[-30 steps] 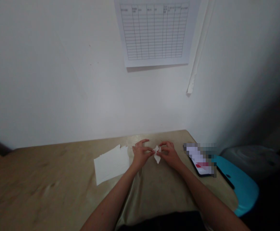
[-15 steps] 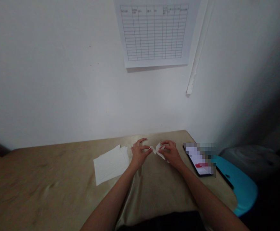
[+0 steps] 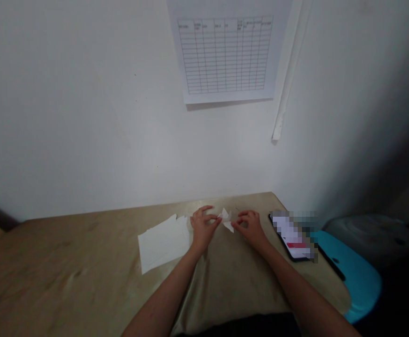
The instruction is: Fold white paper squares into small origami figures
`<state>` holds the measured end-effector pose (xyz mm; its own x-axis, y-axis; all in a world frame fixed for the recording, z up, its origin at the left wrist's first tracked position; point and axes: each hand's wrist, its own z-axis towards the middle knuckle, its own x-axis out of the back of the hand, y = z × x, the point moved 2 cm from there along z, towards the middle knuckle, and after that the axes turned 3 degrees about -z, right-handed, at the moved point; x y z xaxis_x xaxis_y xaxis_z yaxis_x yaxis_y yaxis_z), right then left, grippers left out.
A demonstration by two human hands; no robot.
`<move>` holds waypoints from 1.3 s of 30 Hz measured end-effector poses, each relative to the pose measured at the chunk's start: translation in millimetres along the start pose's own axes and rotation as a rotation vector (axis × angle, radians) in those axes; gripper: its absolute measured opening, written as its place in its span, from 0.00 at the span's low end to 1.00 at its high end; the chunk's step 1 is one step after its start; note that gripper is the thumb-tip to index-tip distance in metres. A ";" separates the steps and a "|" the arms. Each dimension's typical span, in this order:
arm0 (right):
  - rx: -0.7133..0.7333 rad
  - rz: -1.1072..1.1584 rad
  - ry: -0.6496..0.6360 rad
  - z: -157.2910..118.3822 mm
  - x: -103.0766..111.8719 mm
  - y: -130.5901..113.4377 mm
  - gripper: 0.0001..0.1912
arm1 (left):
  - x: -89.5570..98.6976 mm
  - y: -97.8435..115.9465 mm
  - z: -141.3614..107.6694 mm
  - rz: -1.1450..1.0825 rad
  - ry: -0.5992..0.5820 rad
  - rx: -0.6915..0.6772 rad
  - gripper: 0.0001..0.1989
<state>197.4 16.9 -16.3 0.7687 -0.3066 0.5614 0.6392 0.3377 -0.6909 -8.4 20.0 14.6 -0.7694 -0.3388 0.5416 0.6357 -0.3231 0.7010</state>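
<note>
A small folded piece of white paper [image 3: 226, 218] is held up between my hands above the cloth-covered table [image 3: 95, 262]. Thumb and forefinger of my left hand [image 3: 203, 227] pinch its left side, while the other fingers are raised. On the lower right edge, the fingertips of my right hand [image 3: 249, 226] pinch it, with the remaining fingers curled. Its exact folded shape is too small to make out. Beside my left hand lie white sheets of paper [image 3: 164, 245] with torn upper edges.
A phone [image 3: 292, 238] with a lit, partly blurred screen lies right of my right hand. Beyond the table's right edge is a turquoise stool or chair seat [image 3: 360, 281]. The white wall [image 3: 85, 117] rises behind the table, with a printed table sheet [image 3: 227, 61] on it.
The folded paper has turned between my fingers, and my right hand's grip has shifted to its lower edge. The view has tilted slightly, so everything sits a little lower.
</note>
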 end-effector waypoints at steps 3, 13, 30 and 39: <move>-0.025 -0.017 -0.009 -1.2 -1.3 -2.7 0.08 | 0.6 1.5 -0.4 0.016 0.004 0.002 0.02; -0.011 0.024 -0.011 -0.3 -5.3 4.0 0.06 | -4.4 6.4 -4.8 0.027 -0.037 -0.015 0.02; -0.002 0.031 -0.107 4.7 -0.7 12.8 0.03 | -1.7 -14.6 9.3 0.005 -0.267 -0.064 0.08; 0.025 0.020 -0.203 2.0 -0.1 6.1 0.05 | -7.0 -13.6 3.3 -0.029 -0.304 -0.006 0.08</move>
<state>201.3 20.8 -19.7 0.7685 -0.1145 0.6295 0.6219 0.3650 -0.6928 -11.8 29.7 2.8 -0.7700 -0.0497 0.6362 0.6129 -0.3347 0.7157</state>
